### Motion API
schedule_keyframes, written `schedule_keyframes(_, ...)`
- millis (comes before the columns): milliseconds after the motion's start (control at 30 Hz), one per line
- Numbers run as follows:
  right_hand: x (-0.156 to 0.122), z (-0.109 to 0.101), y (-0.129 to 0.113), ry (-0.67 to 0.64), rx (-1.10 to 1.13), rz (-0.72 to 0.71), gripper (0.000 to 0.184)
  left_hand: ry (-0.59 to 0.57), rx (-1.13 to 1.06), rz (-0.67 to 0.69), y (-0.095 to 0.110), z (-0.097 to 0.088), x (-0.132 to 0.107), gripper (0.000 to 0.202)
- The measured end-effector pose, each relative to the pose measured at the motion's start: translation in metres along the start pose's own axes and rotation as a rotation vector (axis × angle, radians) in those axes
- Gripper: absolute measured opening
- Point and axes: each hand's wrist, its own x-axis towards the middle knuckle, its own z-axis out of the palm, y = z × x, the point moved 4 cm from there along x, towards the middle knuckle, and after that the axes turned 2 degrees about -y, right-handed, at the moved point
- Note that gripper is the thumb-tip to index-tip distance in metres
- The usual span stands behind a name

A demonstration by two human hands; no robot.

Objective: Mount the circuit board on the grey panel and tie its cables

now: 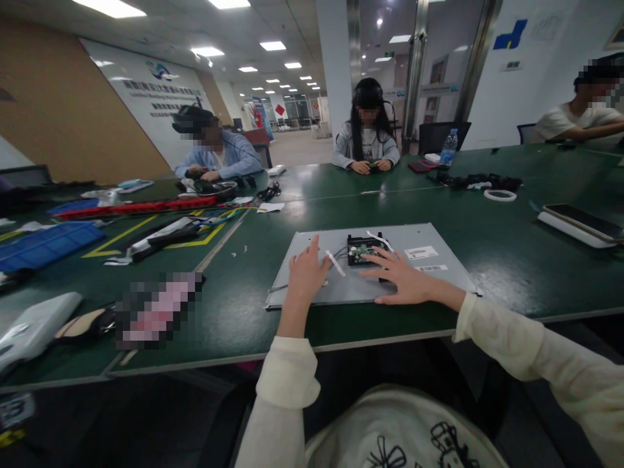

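Note:
A flat grey metal panel (336,292) lies on the green table before me. Mounted near its middle is a green circuit board (359,252) in a black holder. Dark wires (340,254) run out of the holder's left side, and one white tape strip (335,264) lies beside them. Another white strip (379,240) crosses the holder's top. My left hand (306,268) is over the panel's left half, index finger stretched out and thumb close to the left strip. With fingers spread, my right hand (403,278) rests at the right of the board, covering part of the holder.
White labels (421,253) are stuck on the panel's right side. On the left are a blue tray (43,247), a red strip (141,207) and a white box (39,325). A phone (585,222), tape roll (500,195) and bottle (449,148) are rightward. Several people sit around.

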Motion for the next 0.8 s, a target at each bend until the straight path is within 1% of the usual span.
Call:
schedule_keyframes(133, 0.001, 0.0, 0.01, 0.01, -0.017, 0.085, 0.06, -0.022, 0.009, 0.002, -0.002, 0.001, 0.0, 0.057)
schedule_keyframes(233, 0.002, 0.001, 0.027, 0.041, -0.057, 0.23, 0.061, -0.02, 0.025, 0.038, -0.002, 0.002, -0.002, 0.055)
schedule_keyframes(367, 0.002, 0.003, 0.059, 0.072, -0.112, 0.435, 0.064, -0.008, 0.032, 0.081, 0.002, 0.001, -0.005, 0.052)
schedule_keyframes(500, -0.001, 0.002, 0.094, 0.077, -0.172, 0.619, 0.063, -0.041, 0.042, 0.131, 0.004, 0.005, -0.008, 0.053)
schedule_keyframes(600, -0.007, 0.0, 0.12, 0.105, -0.197, 0.761, 0.062, -0.078, 0.053, 0.171, 0.005, 0.007, -0.01, 0.053)
schedule_keyframes(700, -0.015, -0.002, 0.143, 0.142, -0.197, 0.887, 0.062, -0.1, 0.052, 0.191, 0.006, 0.008, -0.011, 0.052)
schedule_keyframes(800, -0.022, -0.004, 0.163, 0.179, -0.193, 0.982, 0.061, -0.099, 0.047, 0.191, 0.006, 0.008, -0.012, 0.052)
